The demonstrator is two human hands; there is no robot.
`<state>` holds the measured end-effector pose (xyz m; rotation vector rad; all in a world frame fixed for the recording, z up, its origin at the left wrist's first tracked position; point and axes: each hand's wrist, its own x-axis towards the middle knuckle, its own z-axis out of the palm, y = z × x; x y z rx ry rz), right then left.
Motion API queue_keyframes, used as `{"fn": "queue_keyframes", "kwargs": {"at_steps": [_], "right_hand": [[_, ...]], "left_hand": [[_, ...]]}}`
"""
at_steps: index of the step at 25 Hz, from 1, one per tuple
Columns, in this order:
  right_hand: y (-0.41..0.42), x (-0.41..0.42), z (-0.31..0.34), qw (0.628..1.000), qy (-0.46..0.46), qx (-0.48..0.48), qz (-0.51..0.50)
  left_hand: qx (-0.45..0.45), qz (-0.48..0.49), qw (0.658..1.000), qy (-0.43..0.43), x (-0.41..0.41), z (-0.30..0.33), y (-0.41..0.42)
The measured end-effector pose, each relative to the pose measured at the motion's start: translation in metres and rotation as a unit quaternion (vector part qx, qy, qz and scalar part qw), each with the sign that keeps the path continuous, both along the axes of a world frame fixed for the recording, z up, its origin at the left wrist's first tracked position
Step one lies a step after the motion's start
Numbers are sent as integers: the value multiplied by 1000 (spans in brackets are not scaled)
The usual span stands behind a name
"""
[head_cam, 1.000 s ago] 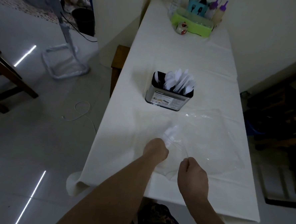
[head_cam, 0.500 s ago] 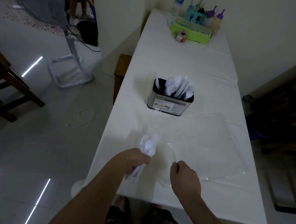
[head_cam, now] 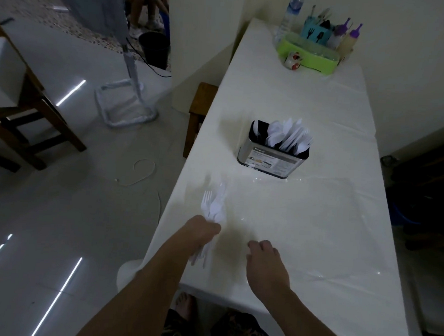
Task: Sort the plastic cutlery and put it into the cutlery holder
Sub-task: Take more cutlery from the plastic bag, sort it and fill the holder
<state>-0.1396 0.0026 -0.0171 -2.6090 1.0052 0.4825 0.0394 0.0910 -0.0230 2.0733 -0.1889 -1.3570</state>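
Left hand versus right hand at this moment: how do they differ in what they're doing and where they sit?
The left hand grips a bunch of white plastic cutlery, fork tines pointing away from the person; the right hand holds nothing, its fingers loosely curled. The left hand sits by the table's left edge; the right hand sits further in, over the clear plastic sheet. Both are at the near end, short of the cutlery holder.

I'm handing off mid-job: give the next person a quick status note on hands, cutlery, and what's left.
Left hand grips a bundle of white plastic cutlery, forks showing, above the table's near left edge.
Right hand holds nothing, fingers loosely curled over the clear plastic bag.
Cutlery holder mid-table already has many white pieces.
Left: sort the held bundle into the holder.
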Motion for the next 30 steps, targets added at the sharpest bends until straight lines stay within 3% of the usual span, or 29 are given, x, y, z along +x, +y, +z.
{"fn": "queue_keyframes", "kwargs": {"at_steps": [5, 14, 20, 30], "right_hand": [[1, -7, -14, 994, 53, -27, 89], [-15, 5, -14, 998, 6, -58, 34], [-17, -4, -27, 998, 57, -18, 20], [-38, -30, -28, 998, 64, -13, 23]], "left_hand": [[-7, 19, 1000, -6, 6, -1, 3], [-6, 34, 997, -64, 10, 5, -7], [17, 45, 991, -128, 17, -5, -11], [101, 36, 966, -235, -28, -19, -26]]}}
